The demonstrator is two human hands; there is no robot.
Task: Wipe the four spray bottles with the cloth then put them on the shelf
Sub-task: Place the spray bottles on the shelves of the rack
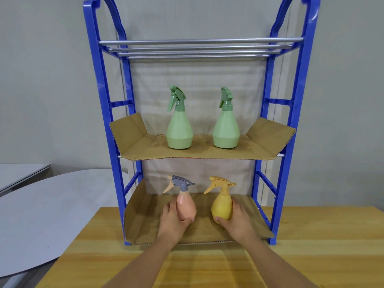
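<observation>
Spray bottles fill two tiers of the blue shelf (99, 84) I am facing, which stands on the wooden table (311, 256). At about nine o'clock from the shelf I see a grey round tabletop (52, 215).

On the middle tier, lined with a cardboard sheet (207, 152), the left green bottle (179, 129) stands upright at roughly eleven o'clock from frame centre, and the right green bottle (226, 129) stands upright near one o'clock. They are apart, both triggers pointing left.

On the bottom tier, over a second lower cardboard liner (145, 225), my left hand (173, 219) is wrapped around the body of the pink bottle (185, 206), which has a grey spray head. It sits at about seven o'clock from centre. I cannot tell whether its base touches the cardboard, as my hand hides it.

Just beside it, at about five o'clock, my right hand (236, 219) grips the yellow bottle (222, 206) from its right side, thumb under its base. Both of these bottles lean slightly, nozzles to the right, and they do not touch each other.
</observation>
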